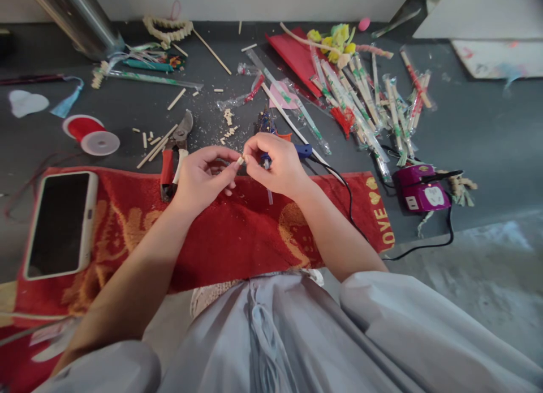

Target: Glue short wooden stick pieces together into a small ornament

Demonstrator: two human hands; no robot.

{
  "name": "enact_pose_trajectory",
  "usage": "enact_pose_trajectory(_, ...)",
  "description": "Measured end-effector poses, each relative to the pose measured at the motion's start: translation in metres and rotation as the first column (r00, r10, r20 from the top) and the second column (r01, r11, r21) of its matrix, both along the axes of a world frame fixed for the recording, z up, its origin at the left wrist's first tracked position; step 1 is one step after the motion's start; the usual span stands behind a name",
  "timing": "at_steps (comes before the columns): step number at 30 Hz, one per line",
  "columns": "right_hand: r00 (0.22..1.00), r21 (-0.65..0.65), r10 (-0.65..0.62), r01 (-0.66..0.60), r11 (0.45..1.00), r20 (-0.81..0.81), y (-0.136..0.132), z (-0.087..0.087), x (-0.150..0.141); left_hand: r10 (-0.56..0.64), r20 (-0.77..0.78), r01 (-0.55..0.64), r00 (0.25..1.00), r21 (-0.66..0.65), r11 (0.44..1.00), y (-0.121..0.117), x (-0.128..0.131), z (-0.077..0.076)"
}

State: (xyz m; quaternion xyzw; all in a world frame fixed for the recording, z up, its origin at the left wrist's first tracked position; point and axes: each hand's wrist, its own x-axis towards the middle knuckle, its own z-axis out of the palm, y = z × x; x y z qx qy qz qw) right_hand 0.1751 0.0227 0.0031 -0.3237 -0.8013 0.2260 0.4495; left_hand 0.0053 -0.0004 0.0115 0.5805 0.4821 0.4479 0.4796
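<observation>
My left hand point(207, 175) and my right hand point(275, 165) meet above the front edge of the table. Thumb and fingers of both pinch a small pale piece of wooden stick point(240, 160) between them. Behind my right hand lies a blue glue gun point(304, 151), mostly hidden by the hand. A translucent stick point(270, 197) shows below that hand. Left of my left hand are pruning shears point(181, 132) with red and white handles. Short cut stick pieces point(229, 134) and crumbs are scattered just beyond my fingers. A red towel point(237, 229) lies under both hands.
Plastic-wrapped chopsticks point(360, 102) lie at the right beside yellow flowers point(337, 39). A purple power socket block point(424, 190) with black cords stands at the right edge. At the left are a phone point(61, 226) and a red ribbon spool point(87, 130). A metal post point(80, 20) rises behind.
</observation>
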Motion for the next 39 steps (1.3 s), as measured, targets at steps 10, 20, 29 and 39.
enact_pose_trajectory(10,0.992,-0.178,-0.11,0.097,0.979,-0.065,-0.002,0.0,-0.008,0.116,-0.115,-0.103,0.987,0.115,0.988,-0.002,0.001,-0.002)
enact_pose_trajectory(20,0.996,-0.13,-0.074,0.067,0.989,-0.046,-0.005,-0.003,-0.011,0.152,-0.158,-0.124,0.976,0.174,0.977,-0.005,0.002,0.001)
enact_pose_trajectory(29,0.983,-0.163,-0.174,0.162,0.973,-0.065,0.0,-0.001,-0.003,0.162,-0.106,-0.148,0.981,0.125,0.981,-0.005,0.003,0.001)
enact_pose_trajectory(39,0.996,-0.116,-0.04,0.031,0.993,-0.075,-0.006,0.005,-0.003,0.134,-0.054,-0.132,0.989,0.039,0.99,-0.003,0.003,0.002)
